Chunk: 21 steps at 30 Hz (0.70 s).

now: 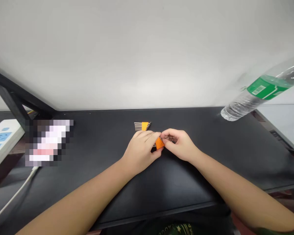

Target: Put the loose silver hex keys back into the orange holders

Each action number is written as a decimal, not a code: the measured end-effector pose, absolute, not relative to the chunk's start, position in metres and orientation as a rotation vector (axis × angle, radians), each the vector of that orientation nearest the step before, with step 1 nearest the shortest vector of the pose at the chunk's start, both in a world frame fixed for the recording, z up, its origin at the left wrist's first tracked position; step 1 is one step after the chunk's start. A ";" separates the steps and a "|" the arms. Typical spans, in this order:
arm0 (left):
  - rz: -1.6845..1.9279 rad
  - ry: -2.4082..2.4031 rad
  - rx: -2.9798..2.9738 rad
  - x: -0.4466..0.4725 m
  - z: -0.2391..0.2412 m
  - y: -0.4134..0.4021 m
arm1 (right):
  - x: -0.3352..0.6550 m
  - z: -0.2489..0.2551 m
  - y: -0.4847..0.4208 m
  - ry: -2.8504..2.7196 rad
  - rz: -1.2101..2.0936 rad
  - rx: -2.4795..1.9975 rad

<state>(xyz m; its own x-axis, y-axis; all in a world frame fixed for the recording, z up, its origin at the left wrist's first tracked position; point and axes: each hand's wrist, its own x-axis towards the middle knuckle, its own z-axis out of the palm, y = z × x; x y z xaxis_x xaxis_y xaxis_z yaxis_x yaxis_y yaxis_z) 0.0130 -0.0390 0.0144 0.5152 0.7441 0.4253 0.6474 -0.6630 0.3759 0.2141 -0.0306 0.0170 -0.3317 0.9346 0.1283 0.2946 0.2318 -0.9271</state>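
Observation:
My left hand [140,148] is closed around an orange hex key holder [159,143], with thumb below and fingers above. Thin metal shafts show at the holder's left side, partly covered by the hand. At its right edge, my right hand [177,143] pinches with thumb and forefinger. A thin dark metal bit at those fingertips looks like a hex key end, mostly hidden. Just beyond my left hand lies a second hex key set [144,126], its several keys side by side in a yellow-orange holder, long shafts pointing left.
Both forearms rest over a black tabletop [107,137] against a pale wall. A clear water bottle [245,101] with a green label stands at the back right. On the left are a blurred-out phone-like object [49,140], a white cable [14,199] and a power strip [5,137].

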 end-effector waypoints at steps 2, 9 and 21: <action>0.866 1.197 2.584 0.012 0.015 -0.040 | 0.215 0.016 -0.030 -1.732 1.169 -1.131; 0.864 1.209 2.580 0.012 0.013 -0.040 | 0.216 0.019 -0.030 -1.791 1.065 -1.141; 0.858 1.357 2.581 0.006 0.007 -0.034 | 0.255 0.011 0.006 -2.199 0.540 -1.493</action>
<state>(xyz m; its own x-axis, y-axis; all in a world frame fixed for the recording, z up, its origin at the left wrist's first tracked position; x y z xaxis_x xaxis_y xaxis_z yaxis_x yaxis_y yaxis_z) 0.0058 -0.0337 0.0075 0.4435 0.7848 0.4328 0.7275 -0.5973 0.3375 0.2547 0.0060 0.0112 -0.3306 0.9350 0.1284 0.7692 0.3458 -0.5373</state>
